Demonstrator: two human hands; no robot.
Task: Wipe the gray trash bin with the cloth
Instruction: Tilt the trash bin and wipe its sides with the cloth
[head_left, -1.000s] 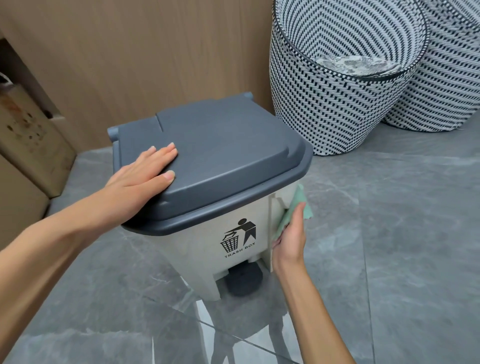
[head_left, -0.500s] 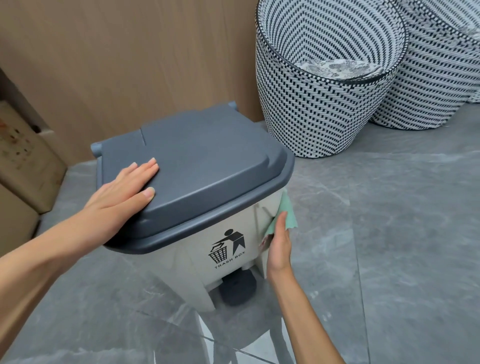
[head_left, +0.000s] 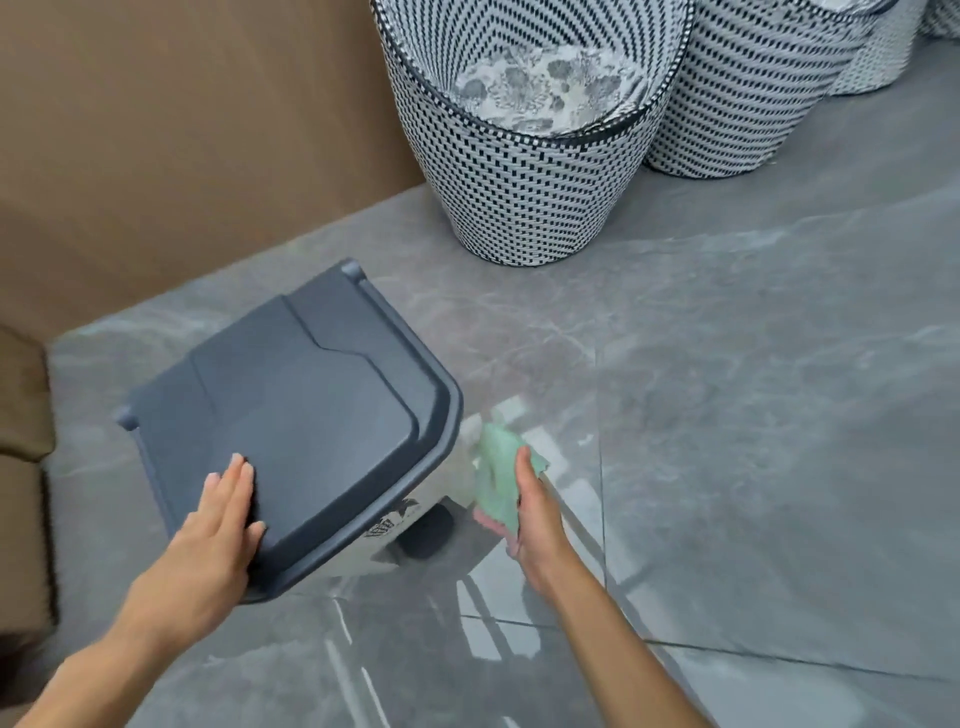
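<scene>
Since 0.5 s ago, the view has swung to look more steeply down, so the trash bin (head_left: 291, 431) now sits lower and left of centre with mostly its dark gray lid facing the camera, and the right hand (head_left: 530, 512) with the cloth (head_left: 496, 480) has come away from the bin's side panel. The bin stands on the gray stone-pattern floor (head_left: 753, 415), its lid shut; only a thin strip of the pale body, part of the printed logo and the dark foot pedal (head_left: 426, 532) show below the lid's front edge. Left hand (head_left: 218, 540) lies flat on the lid at about 7 o'clock of it, fingers straight and close together, thumb hooked over the front rim, holding nothing. Right hand is at about 4 o'clock from the bin, fingers curled closed around the bunched pale green cloth, which hangs just beside the bin's right front corner; motion blur prevents telling whether the cloth touches the bin. At 1 o'clock from the bin, well apart, stands a black-and-white woven basket (head_left: 524, 171) with patterned fabric inside, and a 2nd woven basket (head_left: 748, 98) touches it on its right. A brown wall panel (head_left: 182, 130) runs behind the bin at 11 o'clock.
</scene>
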